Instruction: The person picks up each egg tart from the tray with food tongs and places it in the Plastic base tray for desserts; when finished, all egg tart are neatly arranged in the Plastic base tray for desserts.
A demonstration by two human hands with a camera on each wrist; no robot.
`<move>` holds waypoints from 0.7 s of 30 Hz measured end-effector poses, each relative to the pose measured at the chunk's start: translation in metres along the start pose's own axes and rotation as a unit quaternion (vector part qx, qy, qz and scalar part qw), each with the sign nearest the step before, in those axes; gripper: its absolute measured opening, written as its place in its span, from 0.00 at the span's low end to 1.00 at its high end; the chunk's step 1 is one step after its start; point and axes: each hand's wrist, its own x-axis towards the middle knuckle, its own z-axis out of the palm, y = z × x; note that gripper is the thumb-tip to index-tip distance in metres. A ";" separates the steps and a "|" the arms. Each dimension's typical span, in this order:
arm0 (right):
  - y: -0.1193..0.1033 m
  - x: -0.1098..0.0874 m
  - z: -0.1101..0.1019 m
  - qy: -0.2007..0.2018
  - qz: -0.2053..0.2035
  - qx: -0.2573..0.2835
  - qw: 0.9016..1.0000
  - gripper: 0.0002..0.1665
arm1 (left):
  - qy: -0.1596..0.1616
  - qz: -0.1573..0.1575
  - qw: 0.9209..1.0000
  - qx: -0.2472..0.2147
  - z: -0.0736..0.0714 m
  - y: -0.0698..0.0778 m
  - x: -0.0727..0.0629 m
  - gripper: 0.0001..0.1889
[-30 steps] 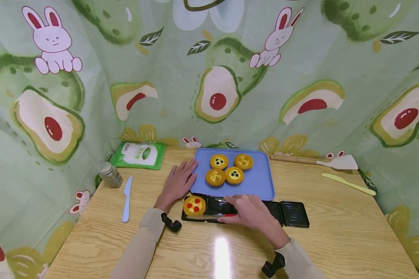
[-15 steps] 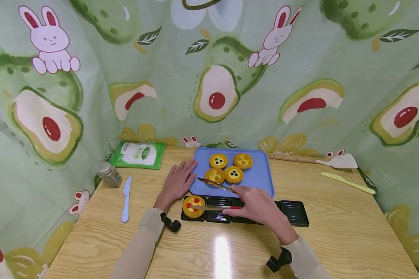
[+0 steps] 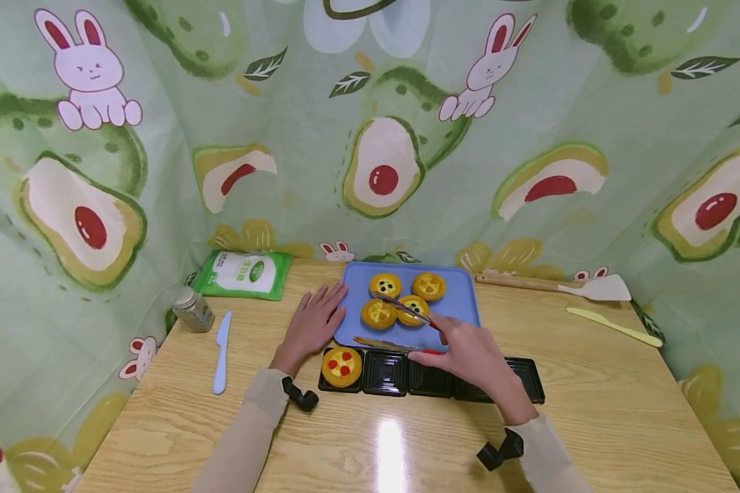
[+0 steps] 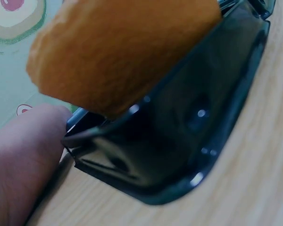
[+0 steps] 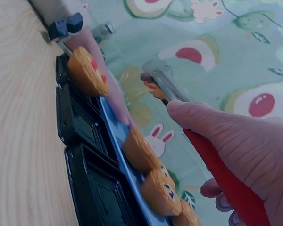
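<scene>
My right hand [image 3: 469, 349] grips tongs [image 3: 402, 307] with red handles, their arms spread apart over the front of a blue tray [image 3: 462, 308]. Several egg tarts [image 3: 379, 314] sit on that tray, some topped with dark berries. Nothing is between the tong tips. With its fingers spread, my left hand [image 3: 313, 322] rests along the tray's left edge. In front stands a row of black plastic compartments [image 3: 386, 373], the leftmost holding a tart with red toppings [image 3: 342, 370]. The left wrist view shows that tart's side [image 4: 122, 56] and the black wall [image 4: 179, 136] close up.
A green packet [image 3: 247, 275], a glass shaker [image 3: 193, 311] and a blue knife [image 3: 222, 352] lie to the left. At the right are a spatula [image 3: 549, 282] with a wooden handle and a yellow knife [image 3: 613, 326]. A patterned curtain [image 3: 296, 137] hangs behind the table.
My right hand has lifted the tongs off the red-topped tart, opened them and carried them right and back over the tray. The left hand stays in place.
</scene>
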 end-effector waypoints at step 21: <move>0.049 -0.004 -0.004 -0.017 0.072 -0.016 0.997 0.35 | -0.006 -0.005 1.000 0.004 0.003 -0.002 0.001 0.32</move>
